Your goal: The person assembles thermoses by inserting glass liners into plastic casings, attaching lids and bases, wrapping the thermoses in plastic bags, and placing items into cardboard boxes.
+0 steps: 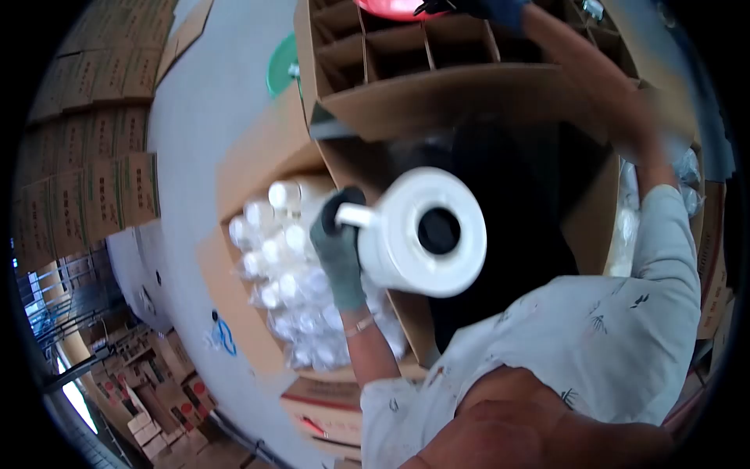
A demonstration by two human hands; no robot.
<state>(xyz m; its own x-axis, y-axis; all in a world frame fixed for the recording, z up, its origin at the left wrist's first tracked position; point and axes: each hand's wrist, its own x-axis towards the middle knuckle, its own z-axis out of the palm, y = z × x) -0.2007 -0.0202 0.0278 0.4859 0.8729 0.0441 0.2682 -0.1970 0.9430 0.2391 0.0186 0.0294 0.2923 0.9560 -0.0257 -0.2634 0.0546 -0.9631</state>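
Note:
My left hand (340, 246), in a grey-green glove with dark fingertips, is closed round the handle side of a white jug-like vessel (379, 246). The vessel's round top, with a dark opening in its middle, faces the camera. At the top edge, my right hand (476, 8) wears a dark blue glove. Its dark fingers stretch out beside a pink-red round object (394, 7) above a cardboard box with dividers (469, 90). Part of that hand and of the pink-red object is cut off by the frame.
Left of the vessel, an open carton (266, 168) holds several white plastic-wrapped items (289, 289). Another carton (598, 219) with wrapped pieces stands at the right. Stacked cartons (86, 187) line the far left. A green round object (281, 66) and a blue loop (225, 336) are on the floor.

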